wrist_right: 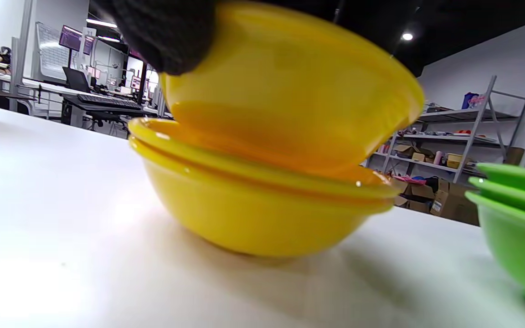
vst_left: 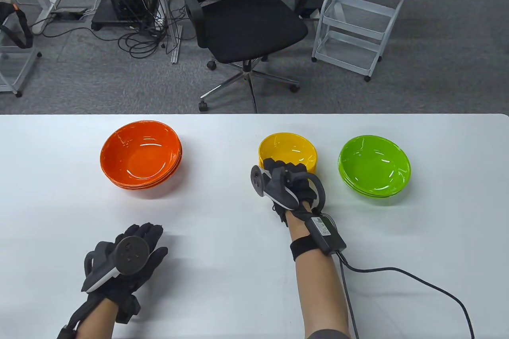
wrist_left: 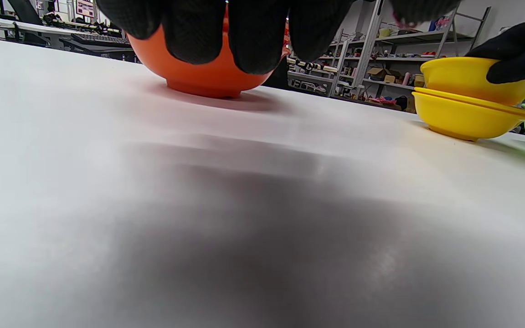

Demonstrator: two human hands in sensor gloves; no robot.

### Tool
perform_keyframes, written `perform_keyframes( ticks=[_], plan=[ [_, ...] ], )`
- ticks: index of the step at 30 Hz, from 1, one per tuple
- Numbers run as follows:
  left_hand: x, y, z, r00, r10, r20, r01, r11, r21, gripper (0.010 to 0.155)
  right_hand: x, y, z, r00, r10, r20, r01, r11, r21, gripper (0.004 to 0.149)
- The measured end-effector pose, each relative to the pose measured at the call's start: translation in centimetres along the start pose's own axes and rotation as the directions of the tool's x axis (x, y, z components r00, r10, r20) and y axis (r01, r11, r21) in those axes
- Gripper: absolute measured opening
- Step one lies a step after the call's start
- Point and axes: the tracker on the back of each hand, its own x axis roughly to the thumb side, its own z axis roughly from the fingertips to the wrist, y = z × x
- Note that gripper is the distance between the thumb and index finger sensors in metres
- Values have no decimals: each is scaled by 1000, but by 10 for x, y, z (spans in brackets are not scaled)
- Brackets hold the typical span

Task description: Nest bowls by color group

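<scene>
Lower left of the table view, the left hand [vst_left: 127, 259] lay flat, fingers spread, holding nothing. At centre, the right hand [vst_left: 288, 184] gripped the top yellow bowl [vst_left: 287, 150], tilted over two stacked ones, between the orange stack [vst_left: 141, 154] and green stack [vst_left: 373, 165].

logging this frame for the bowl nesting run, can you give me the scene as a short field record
orange stack: orange bowls nested, left part of the white table
yellow stack: yellow bowls nested at centre, top yellow bowl tilted, not fully seated
green stack: green bowls nested, right of the yellow ones
right hand: right hand grips the top yellow bowl at its near rim
left hand: left hand holds nothing, low over the table in front of the orange bowls
</scene>
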Motion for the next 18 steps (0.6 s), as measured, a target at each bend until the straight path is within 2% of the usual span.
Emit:
perform_keyframes(
  ticks=[6, 9, 13, 18],
  plan=[
    [-2, 0, -1, 999, 32, -3, -32, 999, -4, 68, 1, 15, 1, 999, -29, -24, 30, 998, 50, 46],
    [-1, -1, -4, 999, 33, -5, -33, 999, -16, 69, 7, 26, 3, 1000, -17, -21, 20, 993, 117, 48],
    [-1, -1, -5, 1000, 20, -9, -20, 1000, -22, 69, 12, 34, 4, 999, -4, -32, 8, 994, 109, 50],
    [-2, 5, -3, 1000, 26, -10, -26, 1000, 8, 69, 9, 20, 14, 995, 79, -61, -68, 985, 158, 62]
  ],
)
